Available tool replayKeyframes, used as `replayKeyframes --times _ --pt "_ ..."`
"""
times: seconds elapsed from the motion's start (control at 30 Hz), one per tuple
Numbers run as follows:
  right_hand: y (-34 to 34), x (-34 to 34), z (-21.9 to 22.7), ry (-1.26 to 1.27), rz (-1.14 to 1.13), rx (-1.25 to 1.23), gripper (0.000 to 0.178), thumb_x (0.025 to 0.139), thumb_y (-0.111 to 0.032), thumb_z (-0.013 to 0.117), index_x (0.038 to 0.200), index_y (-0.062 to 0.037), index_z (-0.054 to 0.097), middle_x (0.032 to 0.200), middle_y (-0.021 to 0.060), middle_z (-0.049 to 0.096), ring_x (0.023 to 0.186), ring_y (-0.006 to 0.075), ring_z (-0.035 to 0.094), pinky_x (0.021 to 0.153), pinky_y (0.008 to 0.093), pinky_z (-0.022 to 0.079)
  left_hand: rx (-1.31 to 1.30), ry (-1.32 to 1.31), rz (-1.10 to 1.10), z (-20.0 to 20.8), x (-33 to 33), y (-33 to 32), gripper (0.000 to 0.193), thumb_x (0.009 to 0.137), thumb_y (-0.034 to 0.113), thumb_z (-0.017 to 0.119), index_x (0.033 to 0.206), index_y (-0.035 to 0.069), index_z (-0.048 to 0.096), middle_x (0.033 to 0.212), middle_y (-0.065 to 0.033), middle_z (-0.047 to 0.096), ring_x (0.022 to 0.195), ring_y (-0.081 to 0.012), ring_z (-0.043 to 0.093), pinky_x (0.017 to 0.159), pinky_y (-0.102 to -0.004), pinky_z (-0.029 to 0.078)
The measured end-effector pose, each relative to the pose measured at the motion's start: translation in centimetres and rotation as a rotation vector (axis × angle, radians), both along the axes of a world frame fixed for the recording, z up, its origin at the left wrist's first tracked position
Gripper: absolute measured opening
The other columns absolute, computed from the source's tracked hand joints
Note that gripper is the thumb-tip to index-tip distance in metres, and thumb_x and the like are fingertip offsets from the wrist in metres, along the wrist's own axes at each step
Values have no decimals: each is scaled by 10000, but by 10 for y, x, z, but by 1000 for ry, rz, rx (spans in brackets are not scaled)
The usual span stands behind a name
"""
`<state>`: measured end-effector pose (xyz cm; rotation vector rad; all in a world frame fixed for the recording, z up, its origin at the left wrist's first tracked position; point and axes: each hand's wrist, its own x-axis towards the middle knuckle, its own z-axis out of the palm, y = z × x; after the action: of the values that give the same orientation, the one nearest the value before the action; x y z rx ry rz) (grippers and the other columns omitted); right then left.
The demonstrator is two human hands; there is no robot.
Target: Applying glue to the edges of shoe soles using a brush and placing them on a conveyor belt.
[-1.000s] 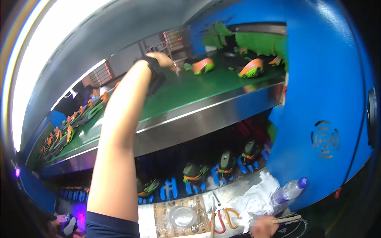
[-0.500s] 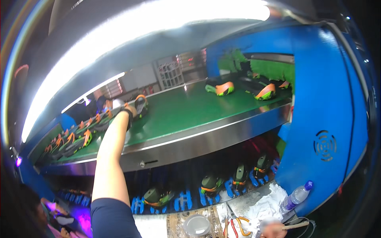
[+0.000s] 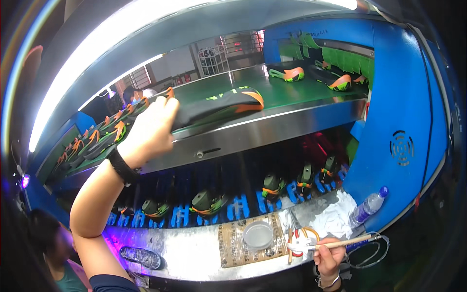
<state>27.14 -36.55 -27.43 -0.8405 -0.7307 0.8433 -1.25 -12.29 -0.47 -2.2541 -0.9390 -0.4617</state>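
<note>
My left hand [image 3: 153,127] is closed on one end of a black shoe upper [image 3: 214,109] with orange and green trim. It holds the upper lengthwise in the air, over the near edge of the green conveyor belt [image 3: 194,90]. At the lower right my right hand [image 3: 328,258] grips a light wooden stick [image 3: 352,241]. The stick's left end lies among whitish material [image 3: 302,244], so its tip is hard to make out. Just behind that hand are pliers [image 3: 310,231] with red and orange handles, beside a round clear tub [image 3: 258,235] on brown printed sheeting.
More shoes [image 3: 90,143] line the belt's left; others [image 3: 339,82] lie near its right opening. Below, blue holders [image 3: 238,208] carry dark shoes [image 3: 206,202]. A sole [image 3: 141,257], crumpled white paper [image 3: 335,214] and a bottle [image 3: 368,210] are on the bench. Someone [image 3: 53,243] is at lower left.
My left hand has drawn the shoe upper from the belt toward me, and it is now lifted. My right hand and its stick have come further into view. The whole view has shifted.
</note>
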Motion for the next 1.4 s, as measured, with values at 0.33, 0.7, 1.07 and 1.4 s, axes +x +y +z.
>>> replayKeyframes --times 0.33,0.7,1.07,1.4 --pt "-36 -15 0 14 -97 37 104 742 -42 542 794 35 494 529 77 476 352 96 401 314 191 319 -379 100 121 -1 84 15 803 559 449 672 1073 -98 388 972 -266 501 911 -366 506 801 -379 415" --pt "58 -2 -44 -712 1 42 68 740 -31 598 797 -4 573 597 4 529 471 23 421 407 181 306 -1672 -1042 -599 -146 12 -84 851 549 377 572 1251 -31 317 1152 -151 448 1051 -198 444 914 -288 314" --pt "106 -38 -66 -959 130 -105 86 756 -76 581 758 9 565 511 18 509 435 47 438 410 203 337 -2187 -2269 -268 -313 -37 -198 614 850 495 333 1219 7 379 1014 -272 525 798 -308 602 667 -348 533" --pt "111 -45 -63 -1047 191 -142 109 757 -88 576 762 19 561 509 12 496 439 40 419 419 194 329 -2459 -2183 -448 -321 -59 -183 551 881 440 296 1213 9 388 1006 -261 532 746 -307 611 607 -374 541"
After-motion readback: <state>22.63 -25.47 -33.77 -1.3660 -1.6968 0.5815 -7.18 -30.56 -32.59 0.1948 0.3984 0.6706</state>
